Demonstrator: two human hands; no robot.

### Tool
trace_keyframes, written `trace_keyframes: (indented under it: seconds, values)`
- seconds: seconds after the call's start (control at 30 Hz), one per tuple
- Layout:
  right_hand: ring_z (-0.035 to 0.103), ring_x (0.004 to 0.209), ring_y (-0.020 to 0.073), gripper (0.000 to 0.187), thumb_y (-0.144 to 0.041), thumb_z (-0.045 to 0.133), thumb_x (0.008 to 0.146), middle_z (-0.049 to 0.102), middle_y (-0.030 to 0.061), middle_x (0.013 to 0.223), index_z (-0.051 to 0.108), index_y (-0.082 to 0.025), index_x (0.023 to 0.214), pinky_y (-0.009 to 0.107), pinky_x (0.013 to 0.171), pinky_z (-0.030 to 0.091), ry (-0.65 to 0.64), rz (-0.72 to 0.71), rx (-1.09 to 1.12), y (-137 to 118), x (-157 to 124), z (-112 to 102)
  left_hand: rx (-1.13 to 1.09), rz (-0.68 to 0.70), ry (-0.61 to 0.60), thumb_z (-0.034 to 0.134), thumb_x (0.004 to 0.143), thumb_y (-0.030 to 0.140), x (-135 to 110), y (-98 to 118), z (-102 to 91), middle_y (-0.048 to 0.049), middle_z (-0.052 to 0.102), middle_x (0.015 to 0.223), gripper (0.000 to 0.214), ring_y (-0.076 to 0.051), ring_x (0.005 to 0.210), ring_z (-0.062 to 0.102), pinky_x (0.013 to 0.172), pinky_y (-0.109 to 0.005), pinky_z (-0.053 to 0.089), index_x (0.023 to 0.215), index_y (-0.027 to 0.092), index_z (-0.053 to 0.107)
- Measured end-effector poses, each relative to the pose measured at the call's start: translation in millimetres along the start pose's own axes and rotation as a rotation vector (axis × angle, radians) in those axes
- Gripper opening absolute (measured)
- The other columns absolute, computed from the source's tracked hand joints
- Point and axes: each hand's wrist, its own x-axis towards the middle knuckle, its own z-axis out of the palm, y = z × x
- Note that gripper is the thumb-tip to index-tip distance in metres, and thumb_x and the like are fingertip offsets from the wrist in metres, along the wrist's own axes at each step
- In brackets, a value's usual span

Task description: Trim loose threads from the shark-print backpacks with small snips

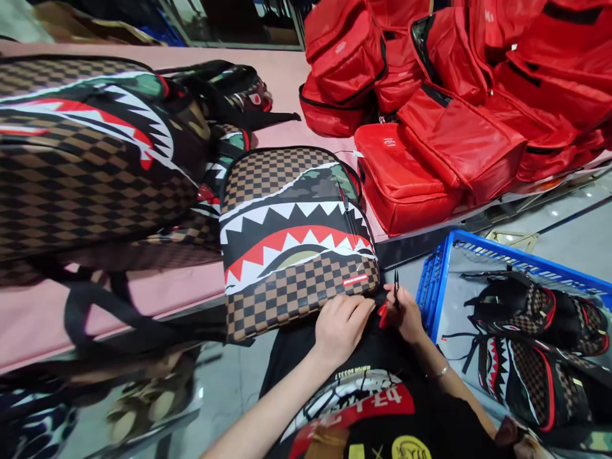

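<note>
A brown checkered backpack with a shark-mouth print (291, 242) lies on the pink table (33, 319), its bottom edge hanging over toward my lap. My left hand (340, 326) is curled against that bottom edge, fingers bent and pinching the fabric. Just to the right, my right hand (406, 312) is closed on small black thread snips (396, 287) with a red handle, their tip pointing up beside the bag's corner.
A larger pile of shark-print backpacks (86, 159) fills the table's left. Several red bags (444, 95) are heaped at the back right. A blue plastic crate (444, 268) on my right holds more shark-print backpacks (535, 344).
</note>
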Motion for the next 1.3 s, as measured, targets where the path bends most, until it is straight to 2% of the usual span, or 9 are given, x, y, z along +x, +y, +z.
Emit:
trace_keyframes:
  seconds: [0.13,0.23,0.33,0.5,0.67,0.93,1.13,1.3]
  values:
    - [0.029,0.043,0.0042,0.033,-0.049,0.053,0.082,0.034,-0.0059,0.060,0.057,-0.017,0.091,0.018,0.040,0.026,-0.125,0.034,-0.005,3.5,-8.0,-8.4,0.186,0.020,-0.098,0.050,0.086,0.017,21.2,-0.1,6.1,-0.0059,0.065,0.078,0.018,-0.018,0.073,0.056,0.059,-0.029,0.033,0.097,0.021,0.064]
    - [0.025,0.039,0.0031,0.037,-0.051,0.053,0.081,0.031,-0.0077,0.054,0.056,-0.015,0.088,0.017,0.037,0.021,-0.229,0.103,0.017,3.2,-7.8,-12.2,0.207,0.048,-0.017,0.054,0.083,0.016,26.2,-1.6,9.2,-0.0045,0.066,0.076,0.011,-0.017,0.072,0.057,0.058,-0.028,0.034,0.086,0.019,0.064]
    - [0.016,0.036,0.0017,0.040,-0.052,0.051,0.082,0.025,-0.0099,0.050,0.057,-0.013,0.084,0.016,0.034,0.012,-0.347,0.189,0.044,-0.8,-5.5,-16.4,0.153,0.067,0.104,0.059,0.079,0.012,20.2,-1.7,9.6,-0.0036,0.068,0.080,0.009,-0.015,0.072,0.059,0.063,-0.026,0.040,0.085,0.017,0.062]
    - [0.012,0.037,0.0017,0.041,-0.051,0.050,0.083,0.022,-0.0104,0.048,0.058,-0.011,0.079,0.016,0.034,0.010,-0.463,0.304,-0.027,-10.1,1.9,-21.4,0.109,0.053,0.156,0.056,0.077,0.006,8.2,-0.4,14.6,-0.0076,0.069,0.083,0.014,-0.017,0.072,0.061,0.068,-0.028,0.045,0.088,0.014,0.058]
    - [0.013,0.037,0.0018,0.039,-0.047,0.048,0.086,0.022,-0.0103,0.048,0.057,-0.010,0.076,0.017,0.035,0.011,-0.512,0.366,-0.117,-18.4,9.7,-22.3,0.017,0.047,0.185,0.048,0.077,0.001,4.4,-6.5,25.8,-0.0065,0.067,0.075,0.017,-0.017,0.070,0.060,0.065,-0.029,0.043,0.083,0.015,0.055]
    - [0.013,0.036,0.0016,0.040,-0.045,0.047,0.086,0.022,-0.0105,0.047,0.059,-0.009,0.075,0.017,0.035,0.010,-0.569,0.447,-0.190,-22.9,15.6,-25.3,-0.071,0.059,0.216,0.050,0.077,0.003,-1.5,-12.2,32.5,-0.0059,0.068,0.076,0.016,-0.017,0.073,0.061,0.067,-0.029,0.044,0.083,0.017,0.055]
    - [0.011,0.037,0.0019,0.042,-0.050,0.048,0.084,0.022,-0.0110,0.045,0.058,-0.010,0.075,0.017,0.034,0.009,-0.579,0.444,-0.196,-19.3,21.4,-26.4,-0.082,0.059,0.214,0.051,0.077,0.004,-2.8,-12.1,32.8,-0.0055,0.067,0.078,0.016,-0.016,0.073,0.060,0.067,-0.029,0.043,0.085,0.017,0.055]
    - [0.019,0.034,0.0027,0.044,-0.054,0.055,0.077,0.026,-0.0099,0.041,0.057,-0.012,0.067,0.018,0.034,0.015,-0.547,0.360,-0.258,-11.2,24.5,-26.3,-0.195,0.008,0.212,0.044,0.079,0.002,-0.5,-1.8,23.6,-0.0054,0.064,0.076,0.017,-0.016,0.071,0.057,0.067,-0.030,0.042,0.082,0.017,0.053]
